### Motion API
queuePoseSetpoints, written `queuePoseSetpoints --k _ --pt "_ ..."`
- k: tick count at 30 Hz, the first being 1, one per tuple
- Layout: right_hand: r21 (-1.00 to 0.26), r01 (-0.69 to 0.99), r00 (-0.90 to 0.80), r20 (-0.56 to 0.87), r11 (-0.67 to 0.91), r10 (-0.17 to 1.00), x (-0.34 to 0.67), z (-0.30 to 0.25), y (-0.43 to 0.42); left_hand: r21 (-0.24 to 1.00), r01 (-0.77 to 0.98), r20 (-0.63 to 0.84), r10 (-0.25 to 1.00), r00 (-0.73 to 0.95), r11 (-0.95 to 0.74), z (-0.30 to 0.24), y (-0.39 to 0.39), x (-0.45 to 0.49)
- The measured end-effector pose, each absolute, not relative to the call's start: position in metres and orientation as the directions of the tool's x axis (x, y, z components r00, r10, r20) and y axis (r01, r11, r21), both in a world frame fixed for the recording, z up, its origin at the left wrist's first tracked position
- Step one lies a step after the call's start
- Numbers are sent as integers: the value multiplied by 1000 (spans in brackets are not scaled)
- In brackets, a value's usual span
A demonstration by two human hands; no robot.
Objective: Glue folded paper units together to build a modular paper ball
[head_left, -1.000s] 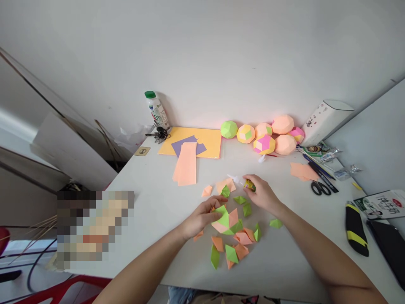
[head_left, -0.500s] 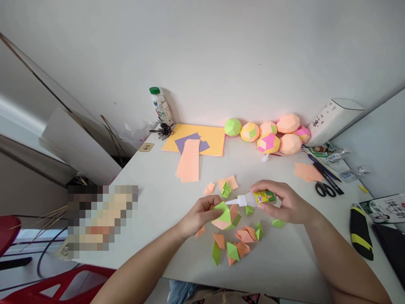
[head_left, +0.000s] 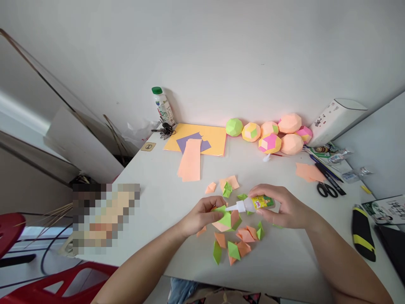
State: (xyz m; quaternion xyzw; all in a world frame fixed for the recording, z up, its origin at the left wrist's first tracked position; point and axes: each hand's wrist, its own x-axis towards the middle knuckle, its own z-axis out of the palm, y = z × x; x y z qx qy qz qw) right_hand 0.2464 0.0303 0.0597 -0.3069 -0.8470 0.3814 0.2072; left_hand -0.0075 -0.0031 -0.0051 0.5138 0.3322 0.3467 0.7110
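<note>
My left hand [head_left: 201, 215] is closed on a partly built green and orange folded paper piece [head_left: 227, 219] just above the white table [head_left: 284, 261]. My right hand [head_left: 284, 209] grips a small glue bottle [head_left: 255, 204] lying sideways, its white nozzle tip touching the green face of the paper piece. Several loose green and orange folded paper units [head_left: 236, 247] lie under and in front of both hands, with a few more [head_left: 226, 185] just beyond them.
Several finished paper balls [head_left: 268, 134] line the wall. Yellow, purple and peach sheets [head_left: 194, 145], a drink bottle [head_left: 163, 107] and keys [head_left: 163, 130] sit at the back. Scissors [head_left: 327, 189], pens, a black-yellow knife [head_left: 363, 238] and a white box [head_left: 335, 120] are on the right. A red chair [head_left: 38, 283] stands at lower left.
My right hand lifted the glue bottle from the table, turned it sideways and brought its nozzle to the paper piece in my left hand. The view shifted slightly.
</note>
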Motion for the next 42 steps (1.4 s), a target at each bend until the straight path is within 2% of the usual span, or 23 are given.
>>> queuePoseSetpoints --k 14,25,34,42 --pt "-762 263 -773 200 591 602 250 62 28 962 -186 -55 805 591 202 -5 -5 -7" --pt "-774 255 -748 222 579 625 249 65 27 962 -153 -85 780 620 226 -4 -5 -7" --pt "-759 261 -790 187 596 584 248 63 23 956 -155 -82 734 674 249 -8 -6 -7" --pt "-756 217 -814 210 618 542 248 60 21 958 -83 -136 689 712 274 -7 -7 -6"
